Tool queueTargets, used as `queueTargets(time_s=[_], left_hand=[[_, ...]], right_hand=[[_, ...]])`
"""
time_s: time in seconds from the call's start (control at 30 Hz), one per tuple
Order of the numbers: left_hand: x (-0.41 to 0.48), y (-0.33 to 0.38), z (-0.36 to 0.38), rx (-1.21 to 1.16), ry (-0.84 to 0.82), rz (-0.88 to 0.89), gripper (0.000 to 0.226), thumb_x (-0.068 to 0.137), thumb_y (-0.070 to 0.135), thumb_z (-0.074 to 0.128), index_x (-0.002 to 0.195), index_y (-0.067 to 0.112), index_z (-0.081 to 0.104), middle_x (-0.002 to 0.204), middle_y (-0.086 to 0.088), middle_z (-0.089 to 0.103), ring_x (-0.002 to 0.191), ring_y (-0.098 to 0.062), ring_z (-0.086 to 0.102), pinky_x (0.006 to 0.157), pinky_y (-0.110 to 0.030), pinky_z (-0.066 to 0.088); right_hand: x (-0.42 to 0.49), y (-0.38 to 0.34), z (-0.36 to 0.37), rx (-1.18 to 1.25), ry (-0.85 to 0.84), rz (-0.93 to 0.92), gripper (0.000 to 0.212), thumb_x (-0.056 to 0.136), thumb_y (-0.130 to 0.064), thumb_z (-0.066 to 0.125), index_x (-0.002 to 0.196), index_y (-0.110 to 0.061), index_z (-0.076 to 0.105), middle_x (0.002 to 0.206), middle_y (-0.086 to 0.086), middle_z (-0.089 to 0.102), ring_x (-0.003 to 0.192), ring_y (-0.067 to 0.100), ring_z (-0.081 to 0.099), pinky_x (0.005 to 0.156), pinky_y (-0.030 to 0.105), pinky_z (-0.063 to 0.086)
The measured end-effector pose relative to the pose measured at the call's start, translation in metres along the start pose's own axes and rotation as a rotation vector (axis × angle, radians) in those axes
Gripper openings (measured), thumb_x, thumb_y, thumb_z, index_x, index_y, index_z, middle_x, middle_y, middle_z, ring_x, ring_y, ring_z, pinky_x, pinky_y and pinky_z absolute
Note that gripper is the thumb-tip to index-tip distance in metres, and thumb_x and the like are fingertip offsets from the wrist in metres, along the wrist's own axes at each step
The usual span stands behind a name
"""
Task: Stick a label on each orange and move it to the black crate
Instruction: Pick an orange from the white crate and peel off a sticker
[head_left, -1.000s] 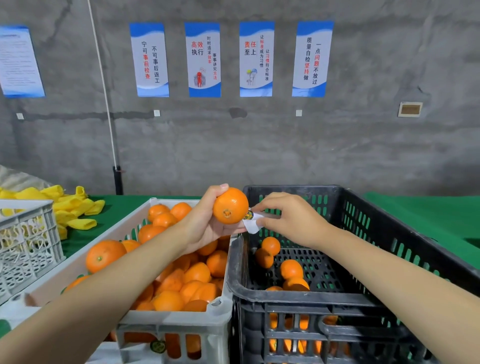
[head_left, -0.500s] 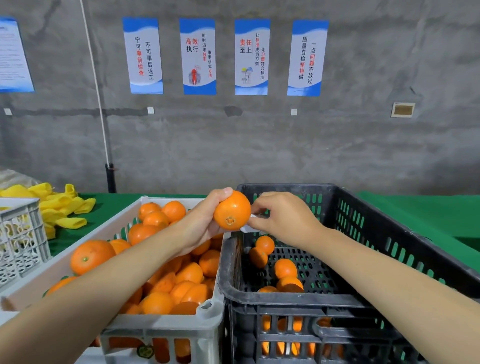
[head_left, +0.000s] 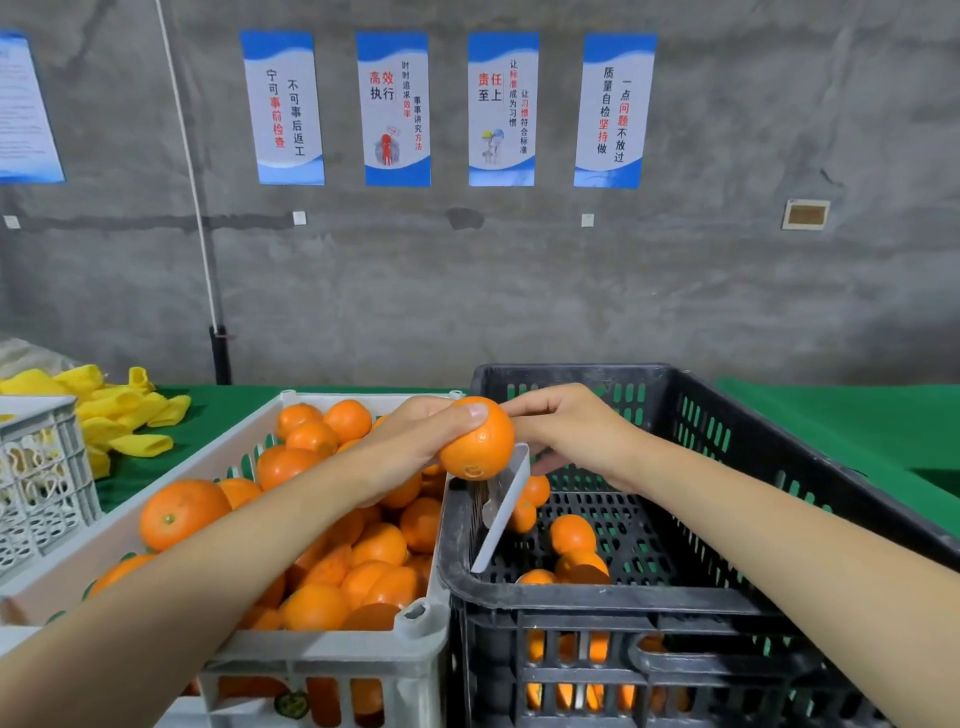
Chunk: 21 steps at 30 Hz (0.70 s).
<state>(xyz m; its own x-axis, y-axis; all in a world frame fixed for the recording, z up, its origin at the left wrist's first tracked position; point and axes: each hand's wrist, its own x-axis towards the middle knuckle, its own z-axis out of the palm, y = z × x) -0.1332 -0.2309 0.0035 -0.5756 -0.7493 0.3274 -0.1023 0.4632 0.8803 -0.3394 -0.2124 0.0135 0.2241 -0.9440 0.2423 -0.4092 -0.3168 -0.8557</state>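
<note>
Since before, a white strip (head_left: 501, 512) hangs mid-frame under the orange (head_left: 480, 441) our left hand (head_left: 410, 447) grips; whether our right hand (head_left: 571, 431) pinches it, we cannot tell.

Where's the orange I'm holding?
Centre of the head view: the orange sits in the left hand, over the left rim of the black crate, right hand beside it.
</note>
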Motion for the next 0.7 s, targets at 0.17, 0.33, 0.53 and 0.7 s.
queueTargets(time_s=[0.17,0.33,0.53,0.7], left_hand=[[0.0,-0.004,-0.001,0.004,-0.038,0.041,0.042,0.076,0.059,0.06,0.091,0.025,0.08,0.089,-0.004,0.076,0.084,-0.01,0.068,0.08,-0.027,0.055],[0.0,0.0,-0.001,0.018,-0.034,0.041,0.035,0.076,0.059,0.059,0.077,0.03,0.078,0.076,0.005,0.073,0.072,-0.003,0.065,0.069,-0.019,0.051],[0.0,-0.001,-0.001,0.03,-0.041,0.042,0.043,0.073,0.059,0.061,0.08,0.019,0.076,0.076,-0.001,0.07,0.072,-0.01,0.063,0.072,-0.026,0.052],[-0.001,-0.004,0.002,0.015,-0.024,0.052,0.063,0.068,0.057,0.065,0.096,0.001,0.071,0.089,-0.014,0.07,0.083,-0.021,0.063,0.079,-0.037,0.053]], right_hand=[[-0.003,-0.001,-0.003,0.098,-0.035,0.027,0.018,0.088,-0.022,0.063,0.095,-0.023,0.08,0.088,0.008,0.077,0.087,0.021,0.074,0.083,0.046,0.06],[-0.003,-0.005,-0.008,-0.057,-0.042,-0.043,0.018,0.088,-0.019,0.068,0.098,-0.028,0.079,0.089,-0.003,0.077,0.087,0.012,0.073,0.082,0.038,0.06],[-0.005,-0.007,-0.011,-0.068,-0.091,-0.041,0.03,0.087,-0.013,0.065,0.111,-0.028,0.071,0.096,-0.003,0.076,0.09,0.009,0.072,0.072,0.028,0.06],[0.0,-0.001,-0.012,-0.035,-0.079,-0.034,0.023,0.083,-0.013,0.068,0.103,-0.024,0.07,0.094,-0.003,0.075,0.084,0.007,0.071,0.071,0.027,0.06]])
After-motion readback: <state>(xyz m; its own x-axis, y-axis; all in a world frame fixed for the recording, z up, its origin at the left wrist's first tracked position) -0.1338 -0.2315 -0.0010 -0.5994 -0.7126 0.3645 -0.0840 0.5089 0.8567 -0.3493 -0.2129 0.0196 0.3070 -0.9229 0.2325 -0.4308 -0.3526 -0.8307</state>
